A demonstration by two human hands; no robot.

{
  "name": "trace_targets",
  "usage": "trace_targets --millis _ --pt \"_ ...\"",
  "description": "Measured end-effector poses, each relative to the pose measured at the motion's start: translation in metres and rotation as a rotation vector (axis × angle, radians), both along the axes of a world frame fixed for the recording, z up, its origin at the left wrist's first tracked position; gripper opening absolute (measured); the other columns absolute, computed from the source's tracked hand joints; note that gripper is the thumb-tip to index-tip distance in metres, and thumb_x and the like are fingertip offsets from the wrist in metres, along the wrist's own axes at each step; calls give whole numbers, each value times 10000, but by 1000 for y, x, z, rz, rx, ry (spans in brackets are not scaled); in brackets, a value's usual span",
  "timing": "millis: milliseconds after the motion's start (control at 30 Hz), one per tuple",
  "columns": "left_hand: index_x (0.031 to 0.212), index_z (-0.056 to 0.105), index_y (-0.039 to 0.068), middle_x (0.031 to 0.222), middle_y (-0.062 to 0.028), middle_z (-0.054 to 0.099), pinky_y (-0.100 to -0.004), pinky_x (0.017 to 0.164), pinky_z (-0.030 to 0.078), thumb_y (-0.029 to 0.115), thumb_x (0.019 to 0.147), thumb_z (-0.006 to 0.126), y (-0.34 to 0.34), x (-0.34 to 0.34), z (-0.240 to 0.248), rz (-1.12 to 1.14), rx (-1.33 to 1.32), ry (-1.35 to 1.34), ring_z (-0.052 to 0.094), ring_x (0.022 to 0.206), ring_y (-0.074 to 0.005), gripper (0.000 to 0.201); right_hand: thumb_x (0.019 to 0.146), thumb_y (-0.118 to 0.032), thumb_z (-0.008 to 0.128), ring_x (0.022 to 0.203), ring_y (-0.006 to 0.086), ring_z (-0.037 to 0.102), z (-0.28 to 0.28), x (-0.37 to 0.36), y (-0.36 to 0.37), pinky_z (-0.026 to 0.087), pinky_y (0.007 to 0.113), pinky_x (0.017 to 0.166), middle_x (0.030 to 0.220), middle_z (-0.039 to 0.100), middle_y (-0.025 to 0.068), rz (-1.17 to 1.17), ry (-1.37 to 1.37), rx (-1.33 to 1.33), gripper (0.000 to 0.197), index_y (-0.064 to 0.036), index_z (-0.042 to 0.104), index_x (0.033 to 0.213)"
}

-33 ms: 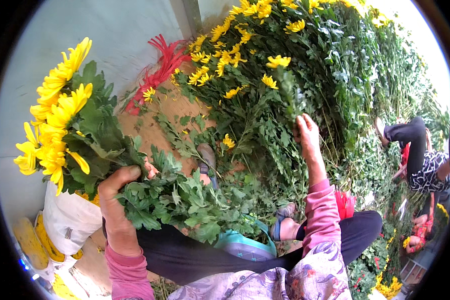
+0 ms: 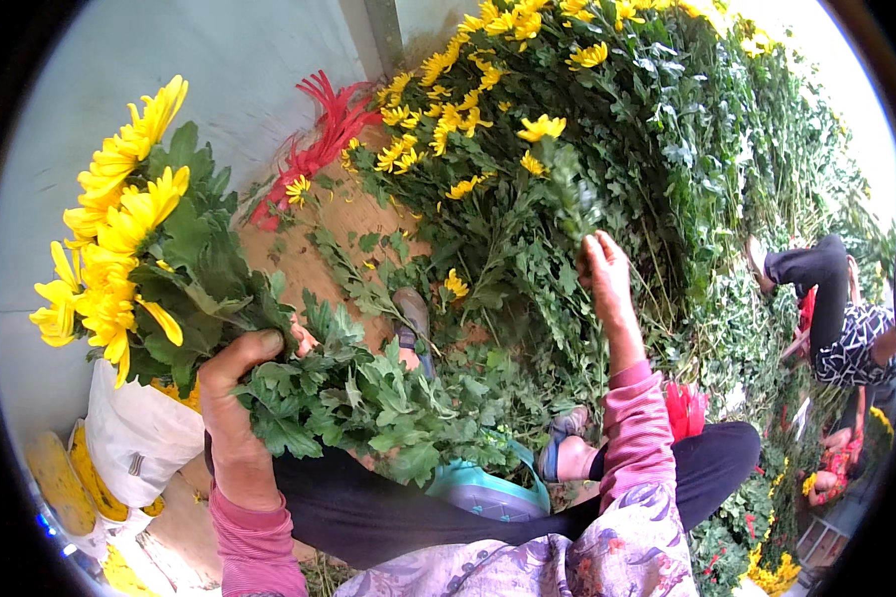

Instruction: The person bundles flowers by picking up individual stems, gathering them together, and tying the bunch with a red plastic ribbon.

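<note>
My left hand (image 2: 237, 388) is closed round a bunch of yellow chrysanthemums (image 2: 124, 234). Their blooms point up and to the left, and leafy stems trail out to the right over my lap. Raised in front of me, my right hand (image 2: 605, 271) pinches the stem of a single chrysanthemum (image 2: 570, 189), its yellow head uppermost and its leaves slightly blurred. Just behind that flower rises a big heap of cut chrysanthemums (image 2: 647, 159), blooms mostly toward the wall.
Red strips (image 2: 324, 139) lie by the pale wall (image 2: 219, 60). Below the left-hand bunch stands a white sack (image 2: 139, 438). A teal-and-grey sandal (image 2: 488, 493) is by my lap. Loose leaves litter the brown floor (image 2: 363, 214). Other people (image 2: 846, 348) sit at the far right.
My right hand has shifted slightly left and down with the single chrysanthemum. The left-hand bunch has moved a touch to the right.
</note>
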State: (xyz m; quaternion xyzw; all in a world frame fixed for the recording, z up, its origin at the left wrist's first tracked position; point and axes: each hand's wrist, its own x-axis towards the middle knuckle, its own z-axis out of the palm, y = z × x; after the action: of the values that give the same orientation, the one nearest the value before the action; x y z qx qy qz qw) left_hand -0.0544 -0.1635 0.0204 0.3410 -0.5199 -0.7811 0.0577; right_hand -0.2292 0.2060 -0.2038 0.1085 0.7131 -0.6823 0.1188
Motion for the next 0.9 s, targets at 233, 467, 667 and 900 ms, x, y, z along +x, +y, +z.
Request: trace_targets --millis 233,467,667,900 --pt "931 597 -99 822 -150 622 -368 795 479 130 775 529 2 -3 -13 25 -29 -84 600 807 -271 285 964 -237 553 801 211 684 -43 12 -60 528 324 712 951 677 134 -64 9 163 289 29 565 1076" --pt "942 662 -107 860 -144 685 -306 794 509 138 773 572 7 -4 -5 -10 -9 -58 645 794 -210 311 914 -291 571 1044 443 591 -116 -1 -115 458 494 904 1106 633 268 20 -34 695 399 35 577 1144" --pt "915 636 -96 836 -147 650 -357 810 495 134 766 563 7 -8 -9 -9 -21 -62 621 811 -254 284 867 -191 629 1018 450 564 -113 4 -124 447 487 916 1156 582 255 14 254 748 350 26 564 1133" --pt "909 681 -58 870 -121 693 -317 741 537 94 787 622 7 -10 -1 -34 156 -53 660 768 -209 204 819 -32 645 937 493 551 -27 51 -124 499 514 763 1102 534 290 130 684 627 274 -4 523 1063"
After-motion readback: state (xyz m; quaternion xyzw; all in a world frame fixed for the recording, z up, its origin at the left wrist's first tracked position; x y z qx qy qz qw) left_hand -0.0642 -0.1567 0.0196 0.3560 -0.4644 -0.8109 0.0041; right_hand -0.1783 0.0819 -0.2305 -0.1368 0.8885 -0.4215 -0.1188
